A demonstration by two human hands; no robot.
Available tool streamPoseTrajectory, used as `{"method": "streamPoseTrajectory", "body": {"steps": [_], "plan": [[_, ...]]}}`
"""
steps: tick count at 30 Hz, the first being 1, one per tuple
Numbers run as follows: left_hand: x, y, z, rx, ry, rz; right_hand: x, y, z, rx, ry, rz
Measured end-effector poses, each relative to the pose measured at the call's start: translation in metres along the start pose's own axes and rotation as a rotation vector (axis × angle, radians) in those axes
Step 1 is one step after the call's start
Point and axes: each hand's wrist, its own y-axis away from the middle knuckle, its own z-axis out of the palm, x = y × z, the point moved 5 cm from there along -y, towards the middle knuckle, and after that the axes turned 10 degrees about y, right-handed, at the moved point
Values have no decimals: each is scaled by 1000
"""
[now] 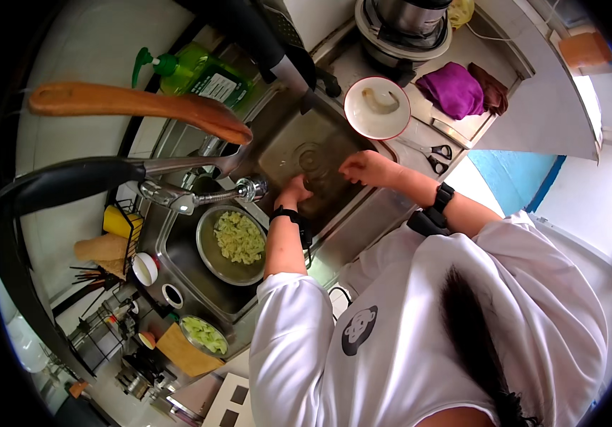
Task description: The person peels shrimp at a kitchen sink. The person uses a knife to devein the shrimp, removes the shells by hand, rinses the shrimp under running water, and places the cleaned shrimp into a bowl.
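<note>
My left hand (296, 190) reaches down into the sink basin (284, 133), which holds murky water with ripples. Its fingers are partly hidden, so I cannot tell whether they hold something. Over the near right side of the same basin hovers my right hand (363, 168), fingers curled inward; whether anything small is between them does not show. A raw shrimp (380, 102) lies in a white bowl (364, 125) with a red rim, on the counter just beyond my right hand. Beside the bowl are black-handled scissors (439, 159).
A chrome faucet (178, 197) and hanging utensils, including a wooden spoon (140, 101), cross the left side. Chopped greens fill a metal bowl (204, 261) in the second basin. Green soap bottle (204, 80), cooker (402, 50) and purple cloth (452, 91) stand around.
</note>
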Motion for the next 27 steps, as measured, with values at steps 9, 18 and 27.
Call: {"method": "streamPoseTrajectory", "body": {"steps": [9,18,27], "plan": [[39,31,29,-416,-232,-190,21,0,-18,-29,-58,161],[22,47,14,-357,-335,-89,2,-13,-3,-32,-143,78],[127,133,-44,58,1584,382,-8,-14,33,-176,-292,52]]}}
